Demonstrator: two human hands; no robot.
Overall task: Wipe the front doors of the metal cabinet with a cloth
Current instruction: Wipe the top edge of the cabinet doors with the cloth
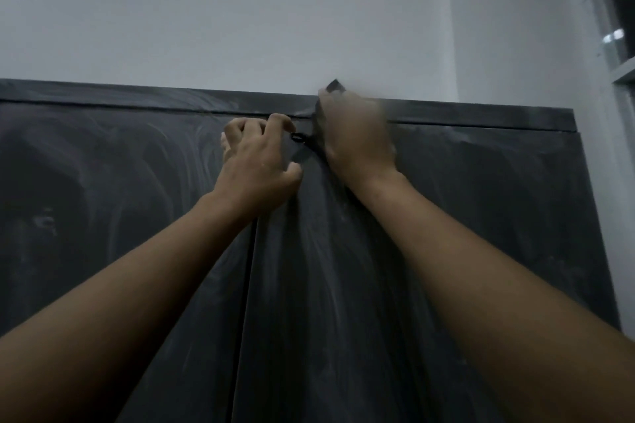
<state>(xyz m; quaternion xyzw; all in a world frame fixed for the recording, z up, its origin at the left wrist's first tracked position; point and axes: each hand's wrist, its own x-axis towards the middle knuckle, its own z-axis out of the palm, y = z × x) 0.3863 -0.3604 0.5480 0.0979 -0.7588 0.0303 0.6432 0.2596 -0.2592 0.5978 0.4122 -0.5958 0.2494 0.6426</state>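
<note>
Pale wall [240,27] behind a dark metal cabinet [103,93], seen from below its top edge.

The cloth [335,86] lies at the top edge of the right door [481,216], just beside the centre seam [249,285]. One corner shows above the right hand [354,134], which grips it and presses it to the metal. This hand is blurred.

The left hand [257,161] rests on the left door [103,199] at the seam, fingers curled. Whether they pinch the small black loop [297,138] beside them cannot be told.

Risks, as judged: the pale streaks [192,148] suggest that dust is being smeared rather than lifted, so a loaded cloth may leave haze. Hard pressure at the top edge could swing a door and nip fingertips at the seam. The cloth could also slip over the top edge.

Count: one cabinet, two doors, one cloth, one loop, two hands.
</note>
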